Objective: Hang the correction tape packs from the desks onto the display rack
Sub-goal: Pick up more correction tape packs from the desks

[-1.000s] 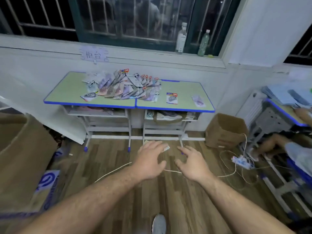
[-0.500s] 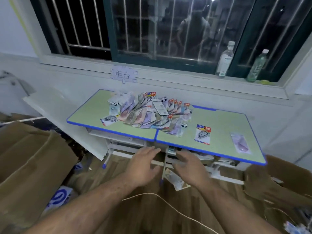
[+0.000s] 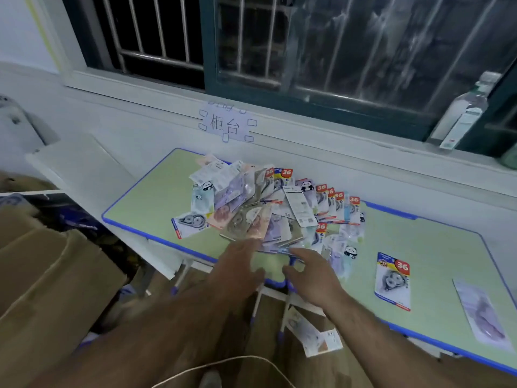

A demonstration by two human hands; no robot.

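Note:
A heap of correction tape packs (image 3: 268,211) lies across the joint of two green desks (image 3: 151,203) with blue edges. A single pack with a red "36" tag (image 3: 393,281) lies apart on the right desk, and a pale purple pack (image 3: 481,312) lies further right. My left hand (image 3: 237,267) and my right hand (image 3: 310,273) reach side by side over the front edge of the desks, fingers straight, just short of the heap. Neither hand holds anything. No display rack is in view.
Large cardboard boxes (image 3: 47,275) stand at the left. A white board (image 3: 84,177) leans beside the left desk. One pack (image 3: 313,334) lies on the wooden floor under the desks, and a cord (image 3: 223,362) runs across it. A bottle (image 3: 464,113) stands on the window sill.
The view has come much closer to the desks. Both hands have moved forward from above the floor to the front edge of the desks, near the heap of packs.

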